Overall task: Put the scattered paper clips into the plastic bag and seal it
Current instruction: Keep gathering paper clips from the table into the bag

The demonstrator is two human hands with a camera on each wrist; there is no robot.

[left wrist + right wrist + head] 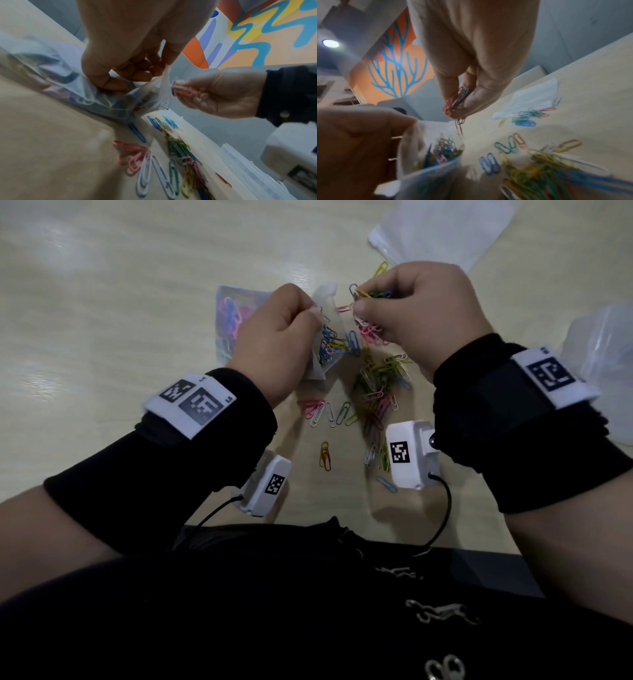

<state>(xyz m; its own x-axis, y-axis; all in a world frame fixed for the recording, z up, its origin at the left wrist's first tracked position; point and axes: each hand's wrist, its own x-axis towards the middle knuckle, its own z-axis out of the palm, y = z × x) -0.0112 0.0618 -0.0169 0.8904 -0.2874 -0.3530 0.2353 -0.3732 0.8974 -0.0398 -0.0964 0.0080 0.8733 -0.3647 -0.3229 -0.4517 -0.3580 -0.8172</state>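
Clear plastic bag (323, 337), part-filled, hangs pinched open in the left hand (274, 337) as the right hand (418, 313) grasps a bunch of coloured wire paper clips (368, 328) beside its mouth, while a large loose heap of clips (376, 392) lies on the pale wooden worktop (120, 302), sealing not yet begun.

The left hand (274, 337) is covering most of the plastic bag (322, 337), so its mouth is showing only as a pale, smeared edge. The right hand (418, 313) is hiding how many paper clips (368, 328) it is pinching, perhaps a dozen. In the right wrist view the nearest clips (547, 169) are blurring into streaks and running off the lower edge.
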